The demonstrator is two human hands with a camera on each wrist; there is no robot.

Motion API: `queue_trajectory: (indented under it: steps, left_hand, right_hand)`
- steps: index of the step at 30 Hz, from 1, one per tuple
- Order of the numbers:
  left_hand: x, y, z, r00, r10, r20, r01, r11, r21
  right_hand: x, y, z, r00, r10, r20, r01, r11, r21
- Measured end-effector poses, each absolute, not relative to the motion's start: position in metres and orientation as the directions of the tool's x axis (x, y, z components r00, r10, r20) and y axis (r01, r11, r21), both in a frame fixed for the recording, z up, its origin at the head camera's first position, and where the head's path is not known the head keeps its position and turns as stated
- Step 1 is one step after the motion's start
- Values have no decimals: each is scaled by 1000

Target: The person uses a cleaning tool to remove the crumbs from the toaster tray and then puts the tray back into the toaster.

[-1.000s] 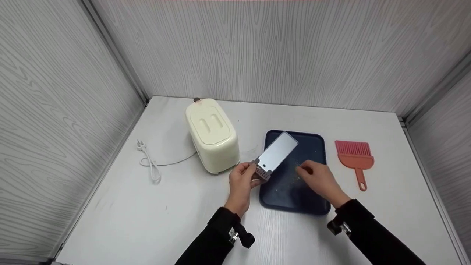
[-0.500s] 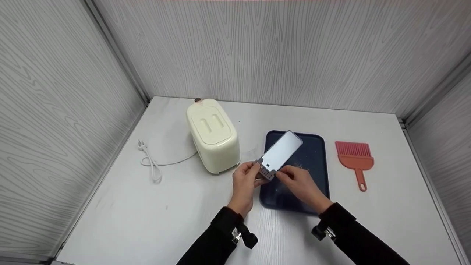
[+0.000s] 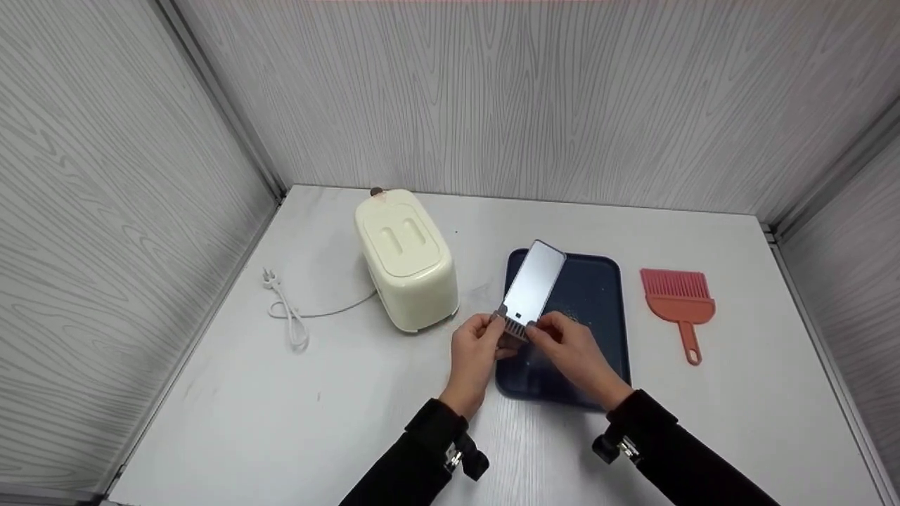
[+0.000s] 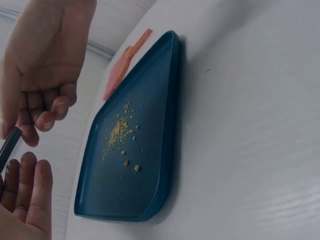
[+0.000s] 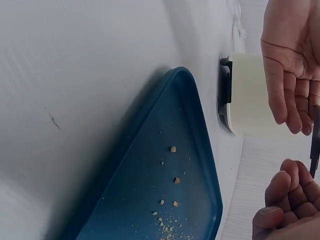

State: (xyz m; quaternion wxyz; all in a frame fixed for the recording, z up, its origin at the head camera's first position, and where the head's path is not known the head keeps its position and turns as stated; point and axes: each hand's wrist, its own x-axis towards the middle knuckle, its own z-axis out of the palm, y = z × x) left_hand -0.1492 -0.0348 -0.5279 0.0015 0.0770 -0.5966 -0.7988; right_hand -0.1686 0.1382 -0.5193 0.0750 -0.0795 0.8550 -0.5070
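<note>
Between both hands is a crumb tray [image 3: 534, 281], a long shiny metal plate with a grey slotted end. My left hand [image 3: 472, 362] grips the left corner of that grey end, thumb on top. At the opposite corner, my right hand [image 3: 578, 357] pinches it between thumb and fingers. The plate slants up and away over a dark blue rectangular tray [image 3: 608, 295]. Yellow-brown crumbs [image 4: 119, 131] lie scattered on the blue tray. Both wrist views show just the thin dark edge of the crumb tray at the fingertips.
A cream toaster [image 3: 406, 260] with a lidded top stands left of the blue tray. Its white cord and plug [image 3: 271, 279] lie farther left. An orange-red brush [image 3: 680, 302] lies to the right. Pale wood-grain panels [image 3: 492, 98] enclose the table at back and sides.
My right hand has come left from over the blue tray and now pinches the crumb tray's right corner. The plate has swung a little to point more straight away from me.
</note>
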Motion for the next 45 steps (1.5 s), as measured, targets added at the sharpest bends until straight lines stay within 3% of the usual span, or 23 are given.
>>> queue_trajectory:
  steps: [10,16,21,29,45]
  left_hand:
    - [-140,-36,-531,-991,-43,-130,-131,1,991]
    - [-135,-37,-534,-993,-38,-113,-118,170,978]
    - [-134,-38,-537,-988,-39,-148,-151,97,984]
    - [-131,-36,-541,-983,-67,-173,-171,-36,985]
    - [-123,-26,-543,-979,-25,-204,-206,64,977]
  right_hand:
    - [-174,142,-521,-955,-166,-246,216,182,-959]
    - [-174,143,-525,-940,-208,-269,255,91,-963]
    - [-172,141,-528,-930,-211,-302,301,38,-953]
    - [-165,132,-531,-891,-180,-418,448,-189,-874]
    - [-161,128,-531,-922,-155,-354,381,-216,-899]
